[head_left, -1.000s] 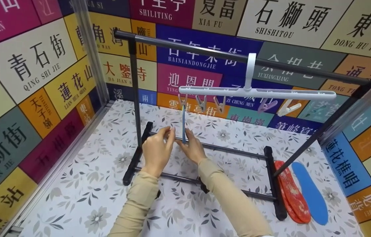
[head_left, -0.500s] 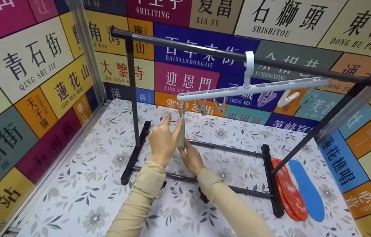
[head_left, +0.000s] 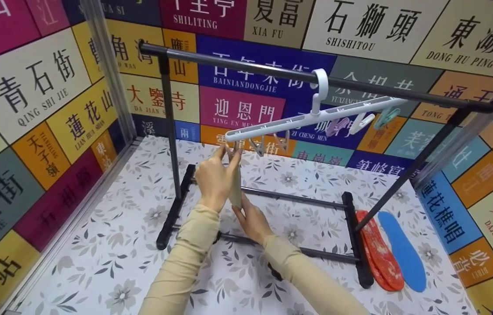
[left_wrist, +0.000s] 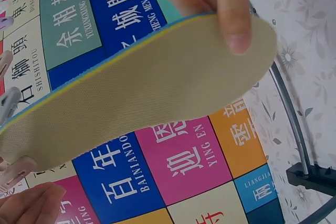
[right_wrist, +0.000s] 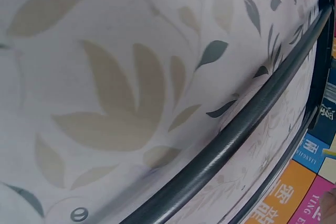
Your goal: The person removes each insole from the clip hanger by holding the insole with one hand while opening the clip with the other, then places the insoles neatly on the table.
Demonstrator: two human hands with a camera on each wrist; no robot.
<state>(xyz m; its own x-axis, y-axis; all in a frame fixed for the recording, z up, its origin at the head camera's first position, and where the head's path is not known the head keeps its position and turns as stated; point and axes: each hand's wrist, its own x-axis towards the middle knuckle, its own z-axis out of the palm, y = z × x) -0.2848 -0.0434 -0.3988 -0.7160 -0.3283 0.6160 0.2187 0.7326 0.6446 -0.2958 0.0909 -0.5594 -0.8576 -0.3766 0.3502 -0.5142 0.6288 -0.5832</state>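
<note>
My left hand (head_left: 213, 181) is raised at the left end of the white clip hanger (head_left: 268, 125), thumb and forefinger about a clip (left_wrist: 20, 171) there. A beige insole (left_wrist: 131, 82) with a blue and yellow edge hangs below, its narrow end at that clip in the left wrist view. Lower down, my right hand (head_left: 253, 218) pinches the wide end, the thumb lying flat across the beige face. From the head the insole (head_left: 236, 188) appears almost edge-on. The right wrist view mostly shows the cloth and a rack bar.
A black rack (head_left: 251, 68) carries the hanger by its hook. More clips (head_left: 362, 124) dangle along the hanger. Beside the rack's right foot lie red patterned insoles (head_left: 380, 251) and a blue insole (head_left: 402, 251) on flowered cloth (head_left: 119, 262). Lettered panels surround the table.
The left hand has risen to the end clip. The insole has turned from its blue edge to its beige face. The hanger has swung, its left end lower and its right end higher.
</note>
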